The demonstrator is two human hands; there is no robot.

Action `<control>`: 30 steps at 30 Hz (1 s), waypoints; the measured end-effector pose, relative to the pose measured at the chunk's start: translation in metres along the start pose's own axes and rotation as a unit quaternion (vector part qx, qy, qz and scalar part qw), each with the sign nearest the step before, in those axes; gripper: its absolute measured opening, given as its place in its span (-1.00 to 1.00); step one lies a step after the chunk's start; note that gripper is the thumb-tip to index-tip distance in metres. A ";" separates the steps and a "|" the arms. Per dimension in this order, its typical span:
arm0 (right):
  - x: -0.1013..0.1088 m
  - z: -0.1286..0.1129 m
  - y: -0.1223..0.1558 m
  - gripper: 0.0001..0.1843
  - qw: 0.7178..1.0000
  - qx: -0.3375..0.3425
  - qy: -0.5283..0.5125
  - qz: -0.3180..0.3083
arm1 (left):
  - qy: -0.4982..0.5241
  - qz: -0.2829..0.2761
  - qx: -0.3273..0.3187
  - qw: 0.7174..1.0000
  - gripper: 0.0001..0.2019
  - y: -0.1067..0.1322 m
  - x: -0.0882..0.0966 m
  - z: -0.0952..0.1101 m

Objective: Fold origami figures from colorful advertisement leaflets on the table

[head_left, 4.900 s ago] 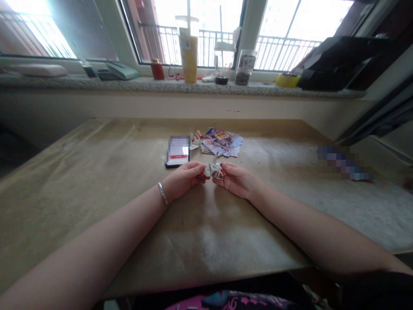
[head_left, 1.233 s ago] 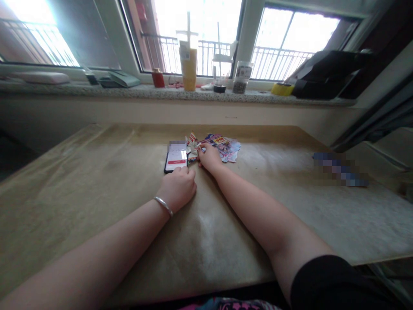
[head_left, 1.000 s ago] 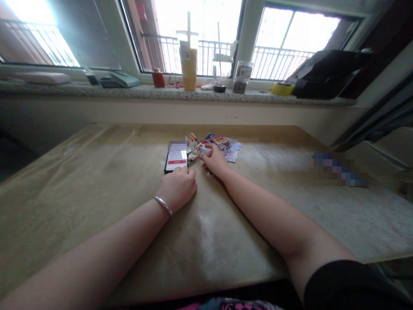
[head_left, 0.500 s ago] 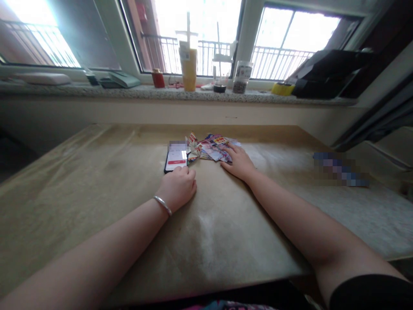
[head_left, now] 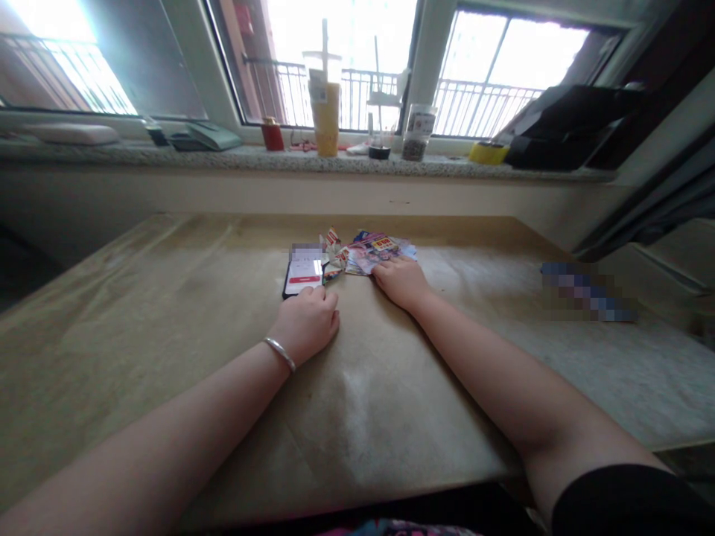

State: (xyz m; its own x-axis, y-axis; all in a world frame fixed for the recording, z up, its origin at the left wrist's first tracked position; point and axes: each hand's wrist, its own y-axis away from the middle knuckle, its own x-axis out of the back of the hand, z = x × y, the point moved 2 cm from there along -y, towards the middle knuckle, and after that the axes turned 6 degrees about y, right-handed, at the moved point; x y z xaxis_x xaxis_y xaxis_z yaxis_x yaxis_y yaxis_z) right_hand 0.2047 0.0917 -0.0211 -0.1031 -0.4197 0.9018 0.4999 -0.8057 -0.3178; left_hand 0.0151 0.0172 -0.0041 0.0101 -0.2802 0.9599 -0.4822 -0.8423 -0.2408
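My left hand rests on the tan table with its fingers curled under, holding nothing, its knuckles just short of a black phone with a lit screen. My right hand lies palm down, fingers stretched onto the near edge of a pile of colourful printed paper sheets. Small folded paper pieces sit between the phone and the pile. A silver bangle is on my left wrist.
On the stone windowsill stand a tall yellow drink cup, a red can, a clear jar, a yellow roll and a black device. A blurred flat item lies at the table's right.
Earlier both hands held a folded paper piece. It now lies by the phone; my right hand slid over the pile to the right, then back left. My left hand stayed still.
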 end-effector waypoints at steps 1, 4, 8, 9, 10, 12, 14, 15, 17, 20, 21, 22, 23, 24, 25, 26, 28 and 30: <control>0.002 -0.002 0.001 -0.68 1.000 0.000 0.014 -0.005 | 0.000 0.000 0.000 1.000 -0.77 0.000 0.000 0.000; 0.006 -0.004 0.004 -0.70 0.999 -0.003 0.038 -0.012 | 0.000 0.004 -0.003 1.000 -0.77 0.000 0.000 -0.001; 0.006 -0.003 0.006 -0.68 0.999 -0.021 0.041 -0.004 | 0.001 0.007 -0.007 1.000 -0.77 0.000 -0.001 -0.002; 0.006 -0.002 0.007 -0.67 0.999 -0.027 0.040 0.001 | 0.001 0.007 -0.008 1.000 -0.77 0.001 -0.001 -0.003; 0.006 -0.002 0.008 -0.66 0.999 -0.033 0.037 0.007 | 0.002 0.009 -0.009 1.000 -0.77 0.001 -0.001 -0.003; 0.005 -0.001 0.010 -0.64 0.999 -0.045 0.024 0.015 | 0.001 0.011 -0.011 1.000 -0.77 0.001 -0.001 -0.003; 0.004 0.002 0.012 -0.66 0.998 -0.061 -0.003 0.020 | 0.001 0.011 -0.011 1.000 -0.77 0.001 0.000 -0.003; 0.004 0.003 0.014 -0.68 0.997 -0.069 -0.021 0.021 | 0.001 0.009 -0.012 1.000 -0.77 0.001 0.000 -0.003; 0.002 0.006 0.017 -0.73 0.994 -0.085 -0.062 0.021 | 0.002 0.004 -0.013 1.000 -0.77 0.001 0.000 -0.003; 0.002 0.009 0.023 -0.80 0.989 -0.100 -0.112 0.012 | 0.006 -0.001 -0.016 1.000 -0.76 0.001 0.000 -0.003; 0.003 0.009 0.025 -0.81 0.988 -0.101 -0.118 0.009 | 0.007 -0.001 -0.016 1.000 -0.77 0.001 -0.001 -0.003; 0.004 0.009 0.027 -0.82 0.988 -0.098 -0.119 0.006 | 0.009 0.000 -0.016 1.000 -0.77 0.001 -0.001 -0.003; 0.006 0.007 0.029 -0.82 0.989 -0.092 -0.115 0.003 | 0.010 0.000 -0.016 1.000 -0.77 0.001 -0.001 -0.004; 0.008 0.006 0.031 -0.80 0.991 -0.081 -0.109 0.000 | 0.011 0.001 -0.017 1.000 -0.77 0.001 -0.001 -0.004; 0.011 0.003 0.033 -0.78 0.993 -0.069 -0.101 -0.002 | 0.010 0.001 -0.017 1.000 -0.77 0.001 -0.001 -0.004; 0.014 0.001 0.036 -0.77 0.994 -0.056 -0.091 -0.002 | 0.010 0.001 -0.017 1.000 -0.77 0.001 -0.002 -0.004; 0.020 -0.005 0.041 -0.77 0.997 -0.021 -0.077 0.001 | 0.008 0.002 -0.019 1.000 -0.77 0.000 -0.002 -0.004; 0.026 -0.010 0.048 -0.76 0.997 0.004 -0.073 0.007 | 0.007 0.001 -0.021 1.000 -0.77 -0.001 -0.001 -0.004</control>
State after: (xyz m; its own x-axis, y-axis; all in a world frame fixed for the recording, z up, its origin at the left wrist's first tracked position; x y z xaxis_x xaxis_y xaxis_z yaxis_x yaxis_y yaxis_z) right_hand 0.2179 0.0376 -0.0155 0.0306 -0.3655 0.9303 0.5068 -0.7965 -0.3296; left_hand 0.0122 0.0199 -0.0048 -0.0027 -0.2750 0.9614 -0.5182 -0.8219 -0.2365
